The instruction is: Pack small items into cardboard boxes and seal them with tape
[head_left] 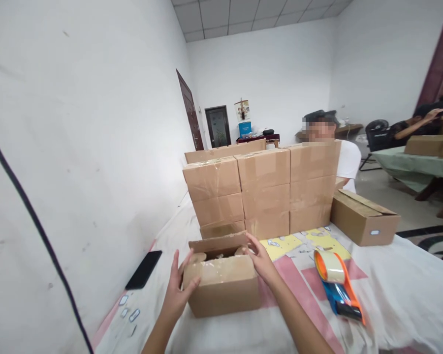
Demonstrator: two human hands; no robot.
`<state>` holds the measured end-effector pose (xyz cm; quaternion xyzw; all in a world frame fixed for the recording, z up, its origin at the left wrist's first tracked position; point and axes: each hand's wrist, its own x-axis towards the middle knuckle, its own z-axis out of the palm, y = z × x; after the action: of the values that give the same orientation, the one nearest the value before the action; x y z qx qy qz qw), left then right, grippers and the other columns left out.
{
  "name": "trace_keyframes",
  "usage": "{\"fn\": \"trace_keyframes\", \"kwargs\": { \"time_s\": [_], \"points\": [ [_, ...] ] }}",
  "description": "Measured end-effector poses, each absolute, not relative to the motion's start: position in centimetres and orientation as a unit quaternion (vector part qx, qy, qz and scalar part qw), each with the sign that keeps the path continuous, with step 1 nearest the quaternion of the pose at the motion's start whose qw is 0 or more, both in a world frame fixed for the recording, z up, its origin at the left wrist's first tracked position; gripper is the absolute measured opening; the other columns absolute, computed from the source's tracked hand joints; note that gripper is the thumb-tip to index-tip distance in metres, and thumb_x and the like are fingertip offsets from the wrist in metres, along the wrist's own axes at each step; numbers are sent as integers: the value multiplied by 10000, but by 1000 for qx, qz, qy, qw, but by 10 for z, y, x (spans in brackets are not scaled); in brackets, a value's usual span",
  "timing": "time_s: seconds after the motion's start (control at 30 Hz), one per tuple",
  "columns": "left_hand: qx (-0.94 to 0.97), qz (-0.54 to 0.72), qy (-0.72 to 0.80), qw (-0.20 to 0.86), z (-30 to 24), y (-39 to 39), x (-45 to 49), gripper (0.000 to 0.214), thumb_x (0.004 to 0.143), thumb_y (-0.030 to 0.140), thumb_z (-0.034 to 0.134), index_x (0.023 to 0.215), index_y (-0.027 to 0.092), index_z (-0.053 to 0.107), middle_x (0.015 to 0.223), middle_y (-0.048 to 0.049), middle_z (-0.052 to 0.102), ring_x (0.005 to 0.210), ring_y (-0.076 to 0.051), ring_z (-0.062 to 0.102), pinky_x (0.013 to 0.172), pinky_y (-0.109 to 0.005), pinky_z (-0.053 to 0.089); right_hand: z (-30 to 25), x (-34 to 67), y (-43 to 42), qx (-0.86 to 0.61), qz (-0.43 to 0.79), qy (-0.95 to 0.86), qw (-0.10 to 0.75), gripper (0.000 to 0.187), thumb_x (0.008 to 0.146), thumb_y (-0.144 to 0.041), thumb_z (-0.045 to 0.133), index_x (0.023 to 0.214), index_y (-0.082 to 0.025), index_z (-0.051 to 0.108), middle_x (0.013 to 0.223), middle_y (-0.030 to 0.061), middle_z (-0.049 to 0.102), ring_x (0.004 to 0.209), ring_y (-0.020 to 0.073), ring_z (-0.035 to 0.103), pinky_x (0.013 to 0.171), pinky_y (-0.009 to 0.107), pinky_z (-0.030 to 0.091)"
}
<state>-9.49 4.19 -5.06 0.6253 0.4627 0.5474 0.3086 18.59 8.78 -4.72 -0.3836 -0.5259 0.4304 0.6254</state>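
Observation:
A small cardboard box (227, 295) sits in front of me with its top partly open. Its far flap (219, 242) stands up, and clear tape shows along the near top edge. Inside, the contents are mostly in shadow. My left hand (179, 282) grips the left end, thumb over the near edge and fingers along the side. At the right end, my right hand (259, 258) holds the box, its fingers reaching to the corner of the raised flap. An orange and blue tape dispenser (339, 285) with a roll of tape lies to the right.
Taped boxes (264, 189) are stacked like a wall behind. Another box (365, 219) stands at the right, its top flaps slightly raised. A black phone (143, 270) and small stickers (134, 315) lie at left. A person (347, 160) is behind the stack; another sits far right.

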Motion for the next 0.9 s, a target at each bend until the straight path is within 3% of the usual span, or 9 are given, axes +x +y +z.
{"fn": "trace_keyframes", "kwargs": {
  "time_s": [0.07, 0.13, 0.23, 0.3, 0.47, 0.57, 0.7, 0.8, 0.9],
  "points": [
    [604, 578, 467, 288, -54, 42, -88, 935, 903, 512, 601, 1593, 374, -16, 1693, -103, 124, 1515, -286, 289, 1201, -517, 320, -44, 189, 80, -356, 403, -538, 649, 485, 889, -446, 609, 1329, -243, 593, 1205, 98, 704, 1226, 261, 596, 1064, 446, 444],
    [614, 571, 476, 265, -60, 44, -87, 885, 930, 484, 566, 1594, 369, -8, 1703, -95, 47, 1537, -285, 219, 1208, -507, 309, -39, 190, 71, -345, 375, -581, 635, 411, 963, -471, 513, 1261, -231, 662, 1037, 99, 747, 1169, 270, 625, 1065, 485, 436],
    [694, 507, 465, 212, -62, 46, -94, 761, 994, 409, 457, 1600, 319, 5, 1567, -130, 436, 1504, -254, 319, 1227, -559, 246, -32, 190, 58, -377, 304, -668, 564, 372, 986, -465, 487, 983, -235, 779, 1057, 109, 746, 1225, 294, 580, 1101, 519, 386],
    [766, 431, 456, 142, -54, 43, -101, 686, 1019, 347, 395, 1600, 319, 32, 1366, -88, 646, 1458, -235, 407, 1237, -617, 150, -27, 194, 48, -403, 265, -699, 527, 365, 998, -447, 469, 1003, -258, 781, 1111, 95, 740, 1294, 288, 529, 1135, 524, 349],
    [847, 258, 464, -41, -26, 30, -93, 737, 916, 470, 590, 1566, 365, 260, 1372, -67, 636, 1367, -320, 506, 1210, -686, 127, -29, 260, 17, -525, 65, -612, 588, 379, 943, -453, 535, 1234, -246, 659, 1276, 113, 655, 1260, 290, 543, 1104, 516, 398],
    [851, 206, 471, -106, -20, 28, -76, 649, 811, 513, 696, 1419, 347, 539, 1299, -73, 661, 1320, -394, 518, 1169, -708, 213, -45, 336, 4, -656, -92, -421, 619, 676, 819, -558, 618, 1347, -141, 546, 1332, 199, 575, 1282, 376, 504, 1112, 598, 350],
    [846, 181, 488, -118, -21, 30, -62, 624, 797, 479, 701, 1388, 319, 581, 1233, -78, 672, 1281, -396, 531, 1151, -724, 214, -70, 403, 0, -702, 129, -316, 625, 1080, 675, -591, 721, 1529, -105, 271, 1266, 222, 605, 1144, 363, 615, 935, 492, 527],
    [843, 181, 495, -108, -22, 31, -61, 667, 815, 458, 677, 1450, 336, 513, 1211, -71, 675, 1289, -384, 526, 1152, -719, 201, -77, 406, -4, -642, 312, -334, 615, 817, 722, -589, 715, 1371, -138, 510, 1071, 163, 706, 962, 296, 698, 786, 367, 576],
    [841, 191, 496, -102, -21, 31, -64, 660, 815, 467, 675, 1443, 328, 526, 1218, -88, 684, 1291, -390, 530, 1158, -721, 163, -73, 391, -13, -629, 339, -398, 576, 547, 720, -579, 737, 1035, -135, 692, 927, 136, 735, 827, 276, 698, 681, 336, 557]
  ]
}}
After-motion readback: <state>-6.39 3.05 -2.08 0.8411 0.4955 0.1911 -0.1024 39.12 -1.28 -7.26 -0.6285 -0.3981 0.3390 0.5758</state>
